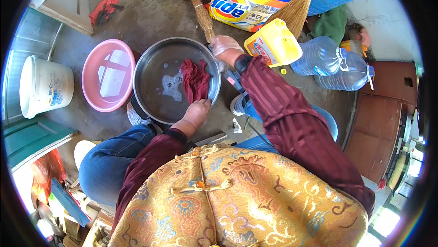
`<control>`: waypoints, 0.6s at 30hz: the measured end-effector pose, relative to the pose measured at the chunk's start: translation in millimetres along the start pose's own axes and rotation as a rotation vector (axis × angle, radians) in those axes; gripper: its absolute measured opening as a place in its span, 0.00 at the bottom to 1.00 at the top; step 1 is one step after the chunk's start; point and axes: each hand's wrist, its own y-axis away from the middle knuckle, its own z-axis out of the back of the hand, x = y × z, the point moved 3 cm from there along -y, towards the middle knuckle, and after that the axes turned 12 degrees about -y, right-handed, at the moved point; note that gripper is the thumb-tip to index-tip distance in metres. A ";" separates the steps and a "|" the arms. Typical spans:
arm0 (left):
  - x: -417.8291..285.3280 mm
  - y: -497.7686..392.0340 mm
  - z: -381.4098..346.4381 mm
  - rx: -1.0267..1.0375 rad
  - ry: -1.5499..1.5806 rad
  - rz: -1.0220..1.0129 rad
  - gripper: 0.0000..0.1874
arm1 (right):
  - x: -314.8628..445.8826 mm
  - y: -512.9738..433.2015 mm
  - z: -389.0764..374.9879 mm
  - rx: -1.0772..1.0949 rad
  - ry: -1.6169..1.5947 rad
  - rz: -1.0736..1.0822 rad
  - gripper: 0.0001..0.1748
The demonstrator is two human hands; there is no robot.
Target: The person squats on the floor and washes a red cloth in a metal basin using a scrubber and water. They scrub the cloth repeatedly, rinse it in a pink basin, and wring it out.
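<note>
A wide two-handled metal pan [154, 93] rests on the floor before me, with a little foamy water in its bottom. Wet dark red cloth [194, 77] lies bunched against its right side. My left hand [195, 114] is at the near right rim, fingertips touching the lower end of the cloth; its grip is partly hidden. At the far right of the pan, my right hand [226, 47], in a clear plastic glove, closes around the side handle. The tip of a straw whisk [200, 7] meets the fingers there.
Left of the pan stands a pink basin [90, 79] of water, then a white bucket [48, 88]. Rightward are a yellow jug [279, 43], its small cap [283, 71] and large plastic bottles [316, 55]. A Tide detergent bag [246, 4] and a straw broom [294, 14] stand beyond.
</note>
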 end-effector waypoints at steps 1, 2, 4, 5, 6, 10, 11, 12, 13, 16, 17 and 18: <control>0.5 -0.1 -0.4 0.003 0.007 0.000 0.18 | 1.3 -1.8 1.4 -0.047 0.007 -0.015 0.10; 0.6 0.6 -0.6 0.008 0.015 0.002 0.18 | 3.8 -1.7 3.5 -0.118 -0.012 0.024 0.10; 1.4 1.5 0.7 0.021 0.018 0.009 0.19 | 7.6 -4.8 3.9 -0.060 0.054 0.063 0.10; 1.7 2.1 1.7 0.028 0.018 0.014 0.19 | 12.7 -7.9 4.7 -0.045 0.038 0.170 0.10; 1.3 1.1 2.3 0.031 0.022 0.018 0.19 | 9.3 -6.9 4.9 0.019 0.025 0.122 0.09; -0.6 -0.3 6.1 0.019 0.003 0.004 0.18 | 3.7 -7.5 3.8 0.180 0.014 0.033 0.09; -0.6 -0.5 6.2 0.030 -0.008 0.009 0.18 | -1.1 -5.1 5.8 0.159 0.039 -0.043 0.09; -1.4 0.1 5.8 0.045 -0.018 0.012 0.18 | 3.6 -7.7 5.7 0.082 0.012 0.036 0.09; -1.8 0.6 5.7 0.038 -0.009 0.017 0.18 | 6.6 -8.1 7.8 -0.013 -0.011 0.114 0.09; -2.3 2.4 5.4 0.031 -0.005 0.011 0.18 | 6.1 -4.2 4.9 0.055 0.003 0.075 0.09; -2.3 2.1 5.2 0.015 -0.018 -0.002 0.18 | 6.7 -5.3 4.9 0.077 -0.007 0.066 0.09; -1.8 1.4 4.9 -0.009 -0.026 -0.002 0.18 | 3.6 -2.8 2.8 0.165 0.033 -0.022 0.08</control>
